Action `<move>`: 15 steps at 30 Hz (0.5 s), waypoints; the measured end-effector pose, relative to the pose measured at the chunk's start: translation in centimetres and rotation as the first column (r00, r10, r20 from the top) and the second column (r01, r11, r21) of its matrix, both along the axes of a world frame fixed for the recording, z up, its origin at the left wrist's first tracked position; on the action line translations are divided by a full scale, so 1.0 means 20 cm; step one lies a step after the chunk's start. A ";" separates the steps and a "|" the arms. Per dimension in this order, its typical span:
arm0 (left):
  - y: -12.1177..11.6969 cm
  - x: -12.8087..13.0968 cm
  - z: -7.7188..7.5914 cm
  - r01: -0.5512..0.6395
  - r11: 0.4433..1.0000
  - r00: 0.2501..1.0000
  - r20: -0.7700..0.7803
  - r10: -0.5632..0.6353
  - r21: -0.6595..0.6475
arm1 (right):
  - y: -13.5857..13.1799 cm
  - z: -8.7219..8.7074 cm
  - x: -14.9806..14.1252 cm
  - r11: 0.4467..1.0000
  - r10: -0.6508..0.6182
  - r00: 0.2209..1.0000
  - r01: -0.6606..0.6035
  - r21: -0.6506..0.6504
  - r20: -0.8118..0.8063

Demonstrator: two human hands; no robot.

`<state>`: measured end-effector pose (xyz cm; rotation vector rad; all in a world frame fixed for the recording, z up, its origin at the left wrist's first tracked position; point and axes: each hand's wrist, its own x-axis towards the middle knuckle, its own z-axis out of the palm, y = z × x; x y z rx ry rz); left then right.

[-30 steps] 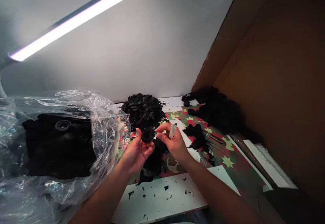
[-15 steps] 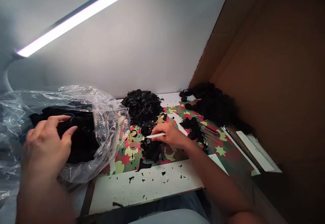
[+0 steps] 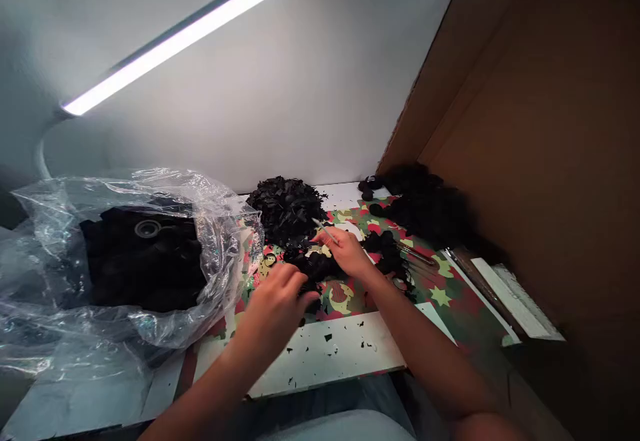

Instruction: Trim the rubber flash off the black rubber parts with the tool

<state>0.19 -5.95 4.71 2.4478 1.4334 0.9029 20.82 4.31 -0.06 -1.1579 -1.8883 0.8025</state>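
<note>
Stick [image 3: 325, 229], thin and pale, sits in the closed grip of the right hand [image 3: 349, 255], on the near side of a heap of black scraps [image 3: 287, 207]. The left hand [image 3: 277, 289], grip half open, is beside loose black pieces [image 3: 320, 265] on the bench [image 3: 345, 347], perhaps touching them; a clear bag [image 3: 215, 247] lies left

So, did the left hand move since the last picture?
Yes, to the right. In the last picture, the left hand was over the clear plastic bag; now it is past the bag's right side.
</note>
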 end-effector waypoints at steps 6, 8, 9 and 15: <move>0.06 0.17 -0.26 -0.144 0.923 0.970 -0.237 0.059 -0.358 | -0.03 0.02 0.04 0.992 -0.125 0.971 0.122 -0.025 -0.202; 0.07 0.12 -0.24 -0.109 0.930 0.983 -0.180 0.047 -0.351 | -0.06 0.03 0.02 0.988 -0.154 0.929 0.146 -0.048 -0.338; 0.08 0.09 -0.23 -0.094 0.937 0.989 -0.136 0.050 -0.336 | -0.08 0.04 0.01 0.988 -0.154 0.911 0.134 -0.079 -0.383; 0.19 0.00 -0.15 0.041 0.916 0.884 0.442 0.153 -0.400 | -0.14 0.10 -0.05 0.988 -0.077 0.878 0.003 -0.157 -0.472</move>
